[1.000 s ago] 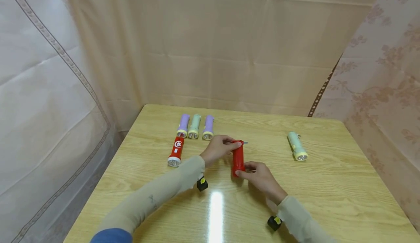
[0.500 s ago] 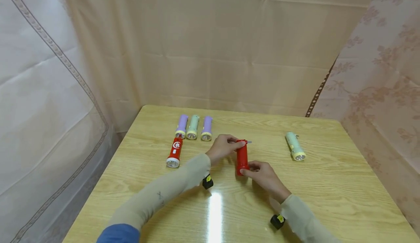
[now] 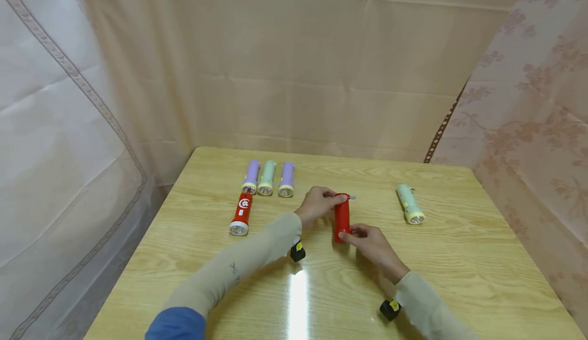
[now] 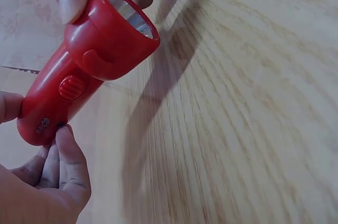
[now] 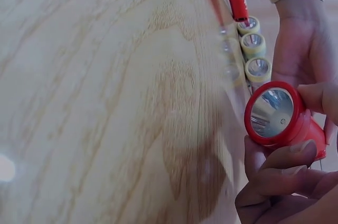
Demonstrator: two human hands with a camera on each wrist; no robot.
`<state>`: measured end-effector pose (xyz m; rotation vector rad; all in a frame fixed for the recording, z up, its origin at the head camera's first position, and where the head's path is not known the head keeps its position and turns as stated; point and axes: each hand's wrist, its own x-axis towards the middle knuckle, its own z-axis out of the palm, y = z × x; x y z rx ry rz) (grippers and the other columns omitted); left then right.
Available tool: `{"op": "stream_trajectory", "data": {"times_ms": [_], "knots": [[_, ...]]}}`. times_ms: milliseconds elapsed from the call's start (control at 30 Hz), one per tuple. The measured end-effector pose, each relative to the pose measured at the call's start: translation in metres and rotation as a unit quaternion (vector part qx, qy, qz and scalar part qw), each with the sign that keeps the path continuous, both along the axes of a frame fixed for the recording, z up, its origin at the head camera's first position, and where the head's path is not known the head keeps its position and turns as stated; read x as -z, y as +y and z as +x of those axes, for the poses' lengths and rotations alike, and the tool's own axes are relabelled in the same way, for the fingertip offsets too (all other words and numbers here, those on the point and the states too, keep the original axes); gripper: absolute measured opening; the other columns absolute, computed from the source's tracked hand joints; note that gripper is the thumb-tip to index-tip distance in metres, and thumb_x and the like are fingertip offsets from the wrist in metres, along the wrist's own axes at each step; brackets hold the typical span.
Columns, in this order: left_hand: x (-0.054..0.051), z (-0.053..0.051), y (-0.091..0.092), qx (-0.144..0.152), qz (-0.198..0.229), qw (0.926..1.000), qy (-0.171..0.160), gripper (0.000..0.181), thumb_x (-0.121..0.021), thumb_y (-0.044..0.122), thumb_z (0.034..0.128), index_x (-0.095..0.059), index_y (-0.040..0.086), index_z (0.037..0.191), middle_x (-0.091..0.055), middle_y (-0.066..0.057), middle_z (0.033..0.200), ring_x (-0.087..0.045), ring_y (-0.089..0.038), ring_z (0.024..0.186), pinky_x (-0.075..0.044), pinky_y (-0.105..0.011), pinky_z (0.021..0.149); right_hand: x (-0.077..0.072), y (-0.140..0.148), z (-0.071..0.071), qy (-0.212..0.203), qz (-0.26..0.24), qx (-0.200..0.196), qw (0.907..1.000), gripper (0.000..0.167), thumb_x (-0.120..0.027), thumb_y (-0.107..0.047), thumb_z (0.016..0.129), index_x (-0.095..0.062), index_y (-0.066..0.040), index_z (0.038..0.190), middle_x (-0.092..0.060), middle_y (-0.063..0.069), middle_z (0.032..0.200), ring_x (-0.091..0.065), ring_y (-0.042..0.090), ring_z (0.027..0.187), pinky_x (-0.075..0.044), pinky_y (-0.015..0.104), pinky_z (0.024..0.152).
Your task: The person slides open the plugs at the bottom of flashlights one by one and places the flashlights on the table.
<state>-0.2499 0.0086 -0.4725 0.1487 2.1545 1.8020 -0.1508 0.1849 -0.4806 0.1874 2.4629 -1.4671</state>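
Observation:
A plain red flashlight (image 3: 342, 218) is held between both hands over the middle of the table. My left hand (image 3: 317, 203) pinches its tail end, where a small grey piece sticks out to the right. At the lens end, my right hand (image 3: 373, 245) grips the head between thumb and fingers. In the left wrist view, a ribbed switch (image 4: 71, 87) shows on the body of the flashlight, whose head tilts up to the right. Seen from the right wrist, the silver reflector (image 5: 272, 112) faces the camera, with fingers on both sides.
At the table's left lie two purple flashlights (image 3: 250, 174), (image 3: 287, 176) with a green flashlight (image 3: 267, 175) between them. A red flashlight with a white rim (image 3: 241, 212) lies in front. Another green flashlight (image 3: 410, 202) lies at the right. Curtains (image 3: 294, 74) hang behind the table.
Both hands have shifted slightly to the right together with the red flashlight. The grip of each hand on it looks the same. The view has shifted a little too.

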Motion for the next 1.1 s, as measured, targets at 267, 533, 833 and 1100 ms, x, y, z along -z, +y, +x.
{"op": "stream_trajectory", "data": {"times_ms": [267,533,833,1100], "knots": [[0.004,-0.005,0.004,-0.005,0.036,0.9993,-0.004,0.036,-0.081,0.033,0.0914,-0.072,0.002,0.107,-0.073,-0.006,0.095,-0.071,-0.019,0.081,-0.061,-0.041,0.083,-0.001,0.001,0.002,0.009,-0.006,0.010,0.9999,0.060,-0.077,-0.047,0.092,-0.066,-0.003,0.131,-0.063,0.008,0.100,-0.051,0.022,0.086,-0.042,0.031,0.068],[0.004,-0.005,0.012,-0.003,0.017,0.9998,-0.006,0.040,-0.080,0.036,0.0912,-0.071,0.002,0.110,-0.073,-0.005,0.096,-0.072,-0.020,0.079,-0.060,-0.039,0.083,0.003,0.004,0.000,0.005,-0.008,0.026,0.9996,0.059,-0.078,-0.043,0.091,-0.066,-0.001,0.130,-0.062,0.008,0.102,-0.050,0.022,0.089,-0.041,0.031,0.070],[0.007,-0.004,0.023,0.003,0.043,0.9988,-0.024,0.040,-0.081,0.033,0.0913,-0.070,0.001,0.112,-0.072,-0.007,0.099,-0.073,-0.022,0.083,-0.060,-0.041,0.086,0.003,0.011,0.002,0.000,-0.001,0.031,0.9995,0.057,-0.077,-0.041,0.093,-0.066,0.001,0.130,-0.063,0.010,0.108,-0.050,0.024,0.094,-0.042,0.031,0.075],[0.002,-0.006,0.031,0.008,0.055,0.9979,-0.032,0.035,-0.081,0.028,0.0921,-0.069,0.000,0.112,-0.071,-0.007,0.100,-0.071,-0.022,0.087,-0.060,-0.044,0.088,0.001,0.019,0.001,0.000,0.004,0.038,0.9993,0.058,-0.075,-0.042,0.094,-0.065,0.001,0.131,-0.062,0.010,0.107,-0.050,0.024,0.093,-0.042,0.032,0.073]]}}
